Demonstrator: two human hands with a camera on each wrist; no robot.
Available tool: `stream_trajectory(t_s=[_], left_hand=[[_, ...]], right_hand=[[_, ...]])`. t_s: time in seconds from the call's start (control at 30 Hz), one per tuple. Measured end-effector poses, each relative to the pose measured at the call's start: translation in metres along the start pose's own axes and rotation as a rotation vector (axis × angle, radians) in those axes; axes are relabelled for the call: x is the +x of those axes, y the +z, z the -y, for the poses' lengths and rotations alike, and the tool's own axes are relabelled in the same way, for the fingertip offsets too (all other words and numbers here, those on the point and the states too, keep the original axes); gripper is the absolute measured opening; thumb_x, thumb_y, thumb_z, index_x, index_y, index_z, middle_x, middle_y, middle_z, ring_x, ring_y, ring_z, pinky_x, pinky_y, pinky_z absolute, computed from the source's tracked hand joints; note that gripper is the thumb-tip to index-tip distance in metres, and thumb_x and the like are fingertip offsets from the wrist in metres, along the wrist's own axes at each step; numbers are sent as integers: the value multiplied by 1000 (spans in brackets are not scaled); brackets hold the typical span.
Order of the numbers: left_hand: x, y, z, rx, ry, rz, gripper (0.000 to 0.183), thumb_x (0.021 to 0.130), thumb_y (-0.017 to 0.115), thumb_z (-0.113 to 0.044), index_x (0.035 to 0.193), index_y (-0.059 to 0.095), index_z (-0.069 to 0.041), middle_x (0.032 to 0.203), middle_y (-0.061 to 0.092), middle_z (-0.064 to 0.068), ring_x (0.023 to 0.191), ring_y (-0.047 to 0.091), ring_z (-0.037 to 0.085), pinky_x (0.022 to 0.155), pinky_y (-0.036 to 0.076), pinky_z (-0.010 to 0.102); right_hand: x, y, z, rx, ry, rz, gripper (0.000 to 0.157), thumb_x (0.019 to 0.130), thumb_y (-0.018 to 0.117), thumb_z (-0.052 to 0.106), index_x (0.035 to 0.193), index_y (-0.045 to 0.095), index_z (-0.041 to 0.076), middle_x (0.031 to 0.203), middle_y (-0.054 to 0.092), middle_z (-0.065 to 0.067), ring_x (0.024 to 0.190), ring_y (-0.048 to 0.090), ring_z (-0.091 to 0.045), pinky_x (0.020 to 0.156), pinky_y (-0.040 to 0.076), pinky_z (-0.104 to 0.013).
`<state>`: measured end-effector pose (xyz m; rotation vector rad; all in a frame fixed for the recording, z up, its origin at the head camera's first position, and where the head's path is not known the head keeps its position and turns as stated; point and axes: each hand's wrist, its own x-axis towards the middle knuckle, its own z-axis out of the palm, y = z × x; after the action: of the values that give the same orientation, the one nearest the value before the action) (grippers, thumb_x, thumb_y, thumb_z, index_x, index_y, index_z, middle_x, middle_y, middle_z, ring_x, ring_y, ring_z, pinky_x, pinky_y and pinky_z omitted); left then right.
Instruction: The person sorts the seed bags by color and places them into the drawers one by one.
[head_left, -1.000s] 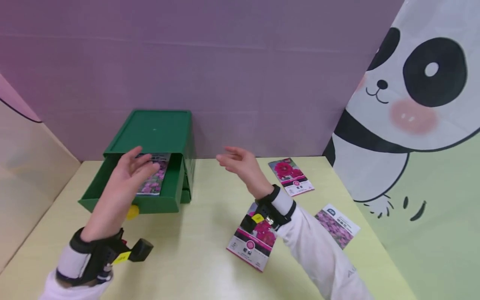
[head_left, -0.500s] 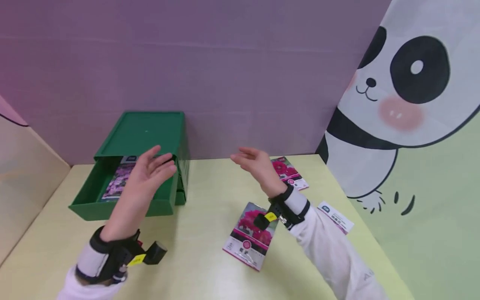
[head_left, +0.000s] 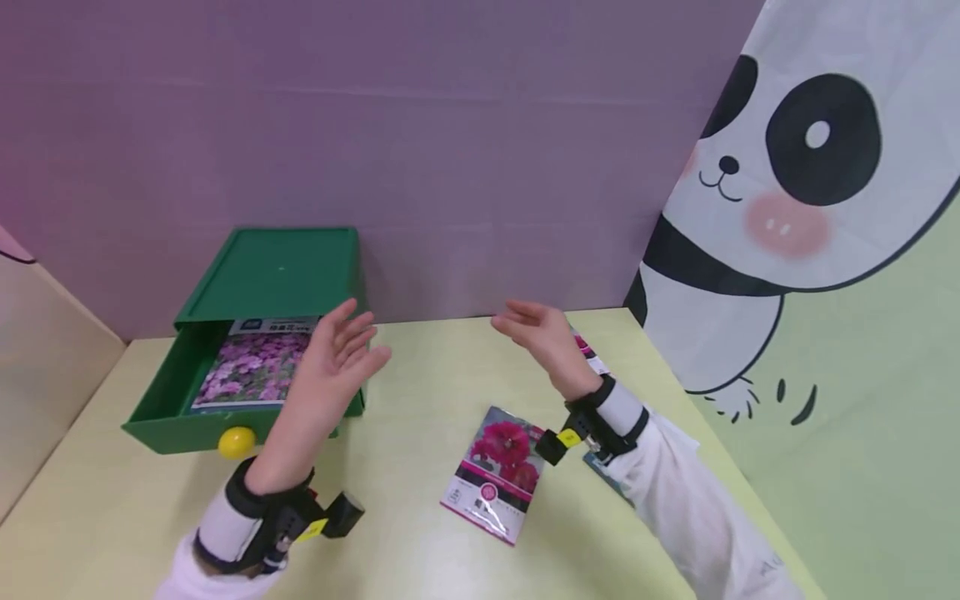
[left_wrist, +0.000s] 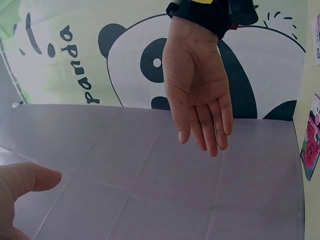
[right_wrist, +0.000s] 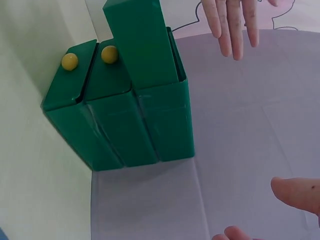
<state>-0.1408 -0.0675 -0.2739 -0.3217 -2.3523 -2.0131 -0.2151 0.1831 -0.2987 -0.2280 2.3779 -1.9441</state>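
Observation:
My left hand [head_left: 341,358] is held up with relaxed fingers, holding nothing, and overlaps the right side of the pulled-out drawer [head_left: 150,425]. That drawer is the top one of a green cabinet [head_left: 277,271]. Inside it lies a seed packet [head_left: 251,367] with pink-purple flowers. My right hand [head_left: 547,346] hovers over the table's far side, fingers loosely extended and holding nothing. Below it lies a seed packet with red flowers [head_left: 501,446]. In the left wrist view the right hand [left_wrist: 197,90] shows its bare palm. The right wrist view has the left hand's fingers [right_wrist: 235,30] hanging loose.
Yellow knobs front the drawers, one on the open drawer [head_left: 236,442]. Two lower drawers [right_wrist: 107,70] are closed. More packets, such as a red-flowered one [head_left: 591,354], are partly hidden by my right arm. A purple cloth wall [head_left: 450,167] stands behind, a panda-printed one [head_left: 825,350] at right.
Both hands have drifted right in the head view, still empty. My left hand has moved off the drawer's middle, so more of the packet inside shows. The view has shifted slightly.

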Motion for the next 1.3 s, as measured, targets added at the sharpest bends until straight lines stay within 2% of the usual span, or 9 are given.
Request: stream_trajectory(t_s=[0.2, 0.47, 0.67, 0.93, 1.3], left_hand=[[3, 20, 2, 35, 18, 18, 67, 91, 56, -12, 143, 14, -3, 145, 26, 17, 131, 29, 29, 110, 22, 41], [15, 46, 15, 104, -34, 64, 73, 88, 61, -16, 143, 16, -2, 142, 32, 18, 128, 34, 31, 108, 28, 42], [27, 65, 29, 85, -19, 83, 71, 87, 63, -15, 141, 20, 0, 140, 34, 21, 126, 37, 34, 106, 31, 44], [46, 92, 39, 108, -93, 121, 73, 85, 64, -20, 142, 22, -1, 137, 38, 21, 124, 40, 34, 101, 37, 44], [72, 115, 59, 68, -124, 152, 70, 85, 65, -23, 141, 27, -5, 135, 42, 20, 120, 45, 33, 95, 43, 43]], right_hand=[[0, -7, -7, -18, 25, -18, 54, 89, 59, 22, 134, 41, -2, 125, 52, -19, 115, 51, -26, 101, 39, -35], [-1, -11, -10, -57, 55, -67, 50, 89, 59, 22, 131, 44, -2, 120, 56, -19, 111, 54, -26, 98, 42, -36], [-1, -14, -17, -67, 66, -73, 50, 89, 59, 21, 131, 44, -3, 121, 55, -20, 111, 54, -28, 98, 43, -37], [-4, -32, -27, -153, 74, -103, 54, 89, 59, 26, 132, 43, -3, 123, 55, -20, 112, 52, -29, 97, 43, -40], [-5, -46, -39, -192, 106, -128, 52, 89, 59, 25, 132, 45, -1, 122, 55, -21, 111, 52, -30, 96, 43, -41]])
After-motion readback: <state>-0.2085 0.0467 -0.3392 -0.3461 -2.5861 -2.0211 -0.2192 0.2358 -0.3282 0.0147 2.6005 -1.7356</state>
